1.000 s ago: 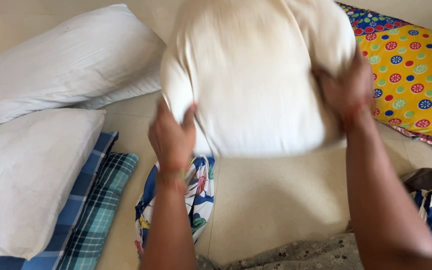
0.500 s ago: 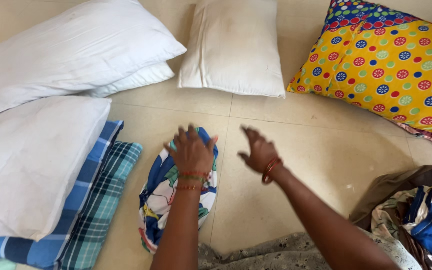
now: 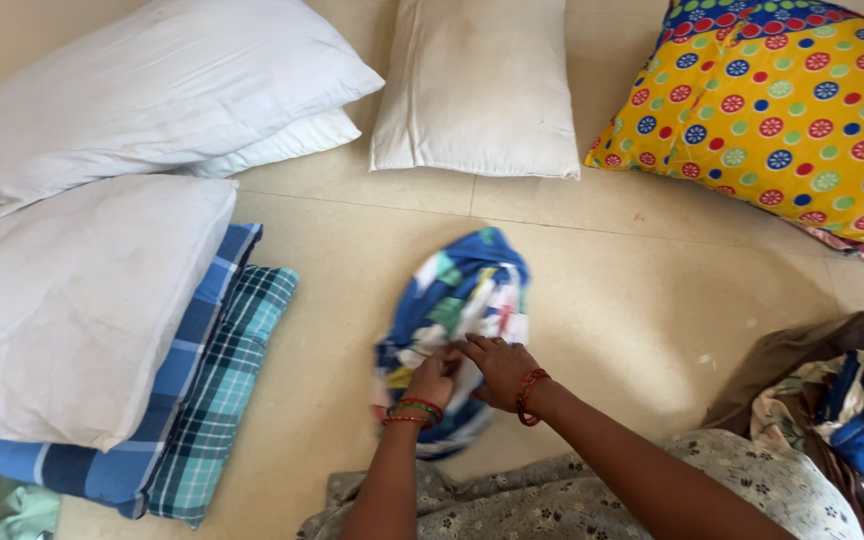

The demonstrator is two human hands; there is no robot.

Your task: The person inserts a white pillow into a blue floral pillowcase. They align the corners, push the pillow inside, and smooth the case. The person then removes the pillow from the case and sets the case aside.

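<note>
Both hands sit on the near end of a blue patterned cloth (image 3: 462, 325) that lies bunched on the floor (image 3: 632, 300). The left hand (image 3: 432, 378) pinches the cloth. The right hand (image 3: 502, 368) grips it just beside the left. The cloth stretches away from the hands toward a far white pillow (image 3: 477, 85). A yellow dotted pillow (image 3: 782, 120) lies far right.
</note>
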